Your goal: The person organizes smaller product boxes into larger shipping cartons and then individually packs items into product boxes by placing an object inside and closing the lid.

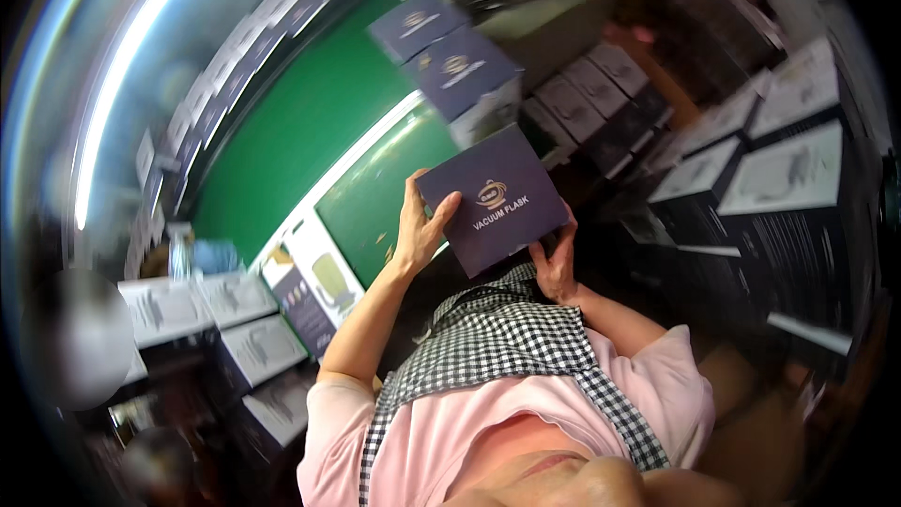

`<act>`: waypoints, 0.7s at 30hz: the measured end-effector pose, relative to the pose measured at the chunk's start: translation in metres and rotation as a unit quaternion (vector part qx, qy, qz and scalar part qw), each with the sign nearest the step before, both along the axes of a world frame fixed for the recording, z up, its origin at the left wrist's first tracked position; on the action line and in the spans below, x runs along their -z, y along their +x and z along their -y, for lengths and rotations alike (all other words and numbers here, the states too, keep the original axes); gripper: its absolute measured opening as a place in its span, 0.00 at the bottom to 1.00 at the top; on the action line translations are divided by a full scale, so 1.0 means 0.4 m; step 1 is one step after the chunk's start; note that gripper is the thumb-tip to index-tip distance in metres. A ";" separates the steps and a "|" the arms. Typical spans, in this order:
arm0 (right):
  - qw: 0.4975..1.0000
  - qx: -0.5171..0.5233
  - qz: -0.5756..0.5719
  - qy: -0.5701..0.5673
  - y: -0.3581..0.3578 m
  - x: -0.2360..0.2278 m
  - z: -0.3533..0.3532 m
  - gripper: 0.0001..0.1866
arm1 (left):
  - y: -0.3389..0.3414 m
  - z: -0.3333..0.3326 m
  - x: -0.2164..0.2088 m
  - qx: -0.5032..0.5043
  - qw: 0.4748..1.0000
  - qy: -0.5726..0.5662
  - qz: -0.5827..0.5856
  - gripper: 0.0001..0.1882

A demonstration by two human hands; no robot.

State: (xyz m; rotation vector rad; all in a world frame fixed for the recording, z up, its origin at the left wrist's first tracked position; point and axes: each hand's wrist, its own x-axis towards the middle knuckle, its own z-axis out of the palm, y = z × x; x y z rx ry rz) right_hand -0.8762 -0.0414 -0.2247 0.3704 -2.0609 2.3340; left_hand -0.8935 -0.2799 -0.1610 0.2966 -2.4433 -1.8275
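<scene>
A dark purple cardboard box (pixel 502 211) with a gold emblem and pale lettering is held up in front of my checked apron. My left hand (pixel 422 225) grips its left side, thumb lying on the printed face. At the lower right corner, my right hand (pixel 557 258) supports the same box, its fingers partly hidden at the edge. The box is tilted and appears to be off the table.
The green worktable (pixel 291 117) has a pale strip across it. Two similar purple boxes (pixel 458 64) sit at its far end. White-and-dark cartons (pixel 784 174) are stacked at right; more cartons (pixel 253 343) stand at left. A row of boxes (pixel 249 38) lines the far left edge.
</scene>
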 end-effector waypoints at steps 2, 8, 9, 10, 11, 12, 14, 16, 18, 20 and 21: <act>0.996 0.042 -0.079 -0.021 -0.063 0.006 -0.033 0.39 | -0.081 -0.033 0.062 0.001 0.984 -0.173 -0.039 0.38; 0.988 0.089 0.012 0.123 -0.297 0.116 -0.009 0.46 | -0.216 0.091 0.154 0.226 0.973 0.014 0.034 0.40; 0.955 0.208 -0.109 0.179 -0.330 0.223 0.038 0.49 | -0.233 0.085 0.066 0.218 0.975 -0.001 0.048 0.36; 0.961 0.201 -0.070 0.175 -0.315 0.227 0.044 0.50 | -0.285 0.117 0.004 0.179 0.978 0.027 0.106 0.30; 0.969 0.175 -0.030 0.172 -0.269 0.209 0.041 0.51 | -0.314 0.126 -0.003 0.163 0.979 0.028 0.120 0.30; 0.973 0.143 0.035 0.176 -0.219 0.156 0.057 0.52 | -0.339 0.132 0.007 0.164 0.980 0.016 0.111 0.30; 0.973 0.136 0.134 0.132 -0.161 0.148 0.060 0.54 | -0.397 0.054 0.042 0.210 0.973 -0.002 0.095 0.29; 0.971 0.129 0.193 0.051 -0.152 0.156 0.089 0.54 | -0.450 -0.014 0.081 0.269 0.960 -0.011 0.084 0.29; 0.968 0.120 0.218 0.034 -0.150 0.113 0.120 0.53 | -0.480 -0.041 0.118 0.301 0.950 -0.014 0.077 0.28; 0.959 0.230 0.108 0.123 -0.223 0.278 0.198 0.51 | -0.496 -0.096 0.120 0.348 0.935 -0.025 0.068 0.28; 0.939 0.289 0.064 0.173 -0.240 0.287 0.216 0.50 | -0.504 -0.122 0.132 0.369 0.927 -0.027 0.069 0.28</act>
